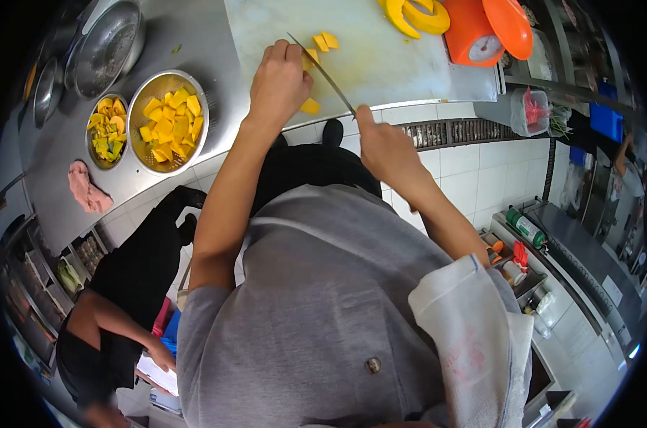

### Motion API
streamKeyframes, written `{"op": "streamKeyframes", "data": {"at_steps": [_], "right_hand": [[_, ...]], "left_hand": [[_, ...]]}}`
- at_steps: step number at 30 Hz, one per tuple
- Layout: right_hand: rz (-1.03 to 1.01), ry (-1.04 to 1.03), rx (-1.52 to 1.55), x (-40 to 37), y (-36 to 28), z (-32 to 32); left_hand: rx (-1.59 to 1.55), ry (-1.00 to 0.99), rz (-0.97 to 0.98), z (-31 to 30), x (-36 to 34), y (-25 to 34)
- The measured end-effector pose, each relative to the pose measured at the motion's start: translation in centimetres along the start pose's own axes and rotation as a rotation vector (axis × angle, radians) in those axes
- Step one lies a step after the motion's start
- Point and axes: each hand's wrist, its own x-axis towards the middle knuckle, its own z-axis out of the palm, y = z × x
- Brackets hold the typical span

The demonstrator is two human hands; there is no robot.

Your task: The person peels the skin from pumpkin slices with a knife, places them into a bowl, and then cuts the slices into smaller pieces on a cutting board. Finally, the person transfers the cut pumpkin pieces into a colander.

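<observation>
My right hand [389, 151] is closed around the handle of a knife [325, 77], its long blade slanting up and left over a pale cutting board [266, 21]. My left hand [279, 84] has its fingers curled down on the board beside the blade. A yellow pumpkin piece [310, 58] shows between those fingers and the knife; the fingertips themselves are hidden. Another pumpkin piece [310, 106] lies near the board's front edge, below the blade. Two cut pumpkin chunks [325, 41] rest beyond the knife.
Curved pumpkin slices [416, 16] and an orange scale [473, 39] are at the board's right. On the steel counter stand a colander [204, 135] of pumpkin chunks, a smaller bowl [92, 151] with trimmings, large metal bowls [109, 50] and a pink cloth [87, 188]. Another person [124, 285] is at left.
</observation>
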Motion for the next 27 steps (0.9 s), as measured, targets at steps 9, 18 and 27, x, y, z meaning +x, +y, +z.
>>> {"op": "streamKeyframes", "data": {"at_steps": [9, 18, 27], "right_hand": [[-0.009, 0.010, 0.135, 2.2, 1.5, 0.0], [-0.001, -0.027, -0.017, -1.9, 0.1, -1.2], [-0.054, 0.068, 0.072, 3.8, 0.1, 1.4]], "left_hand": [[-0.028, 0.019, -0.070, 0.4, -1.2, 0.0], [0.045, 0.022, 0.056, -0.1, -0.7, 0.3], [-0.059, 0.047, -0.012, -0.3, -1.8, -0.1]]}}
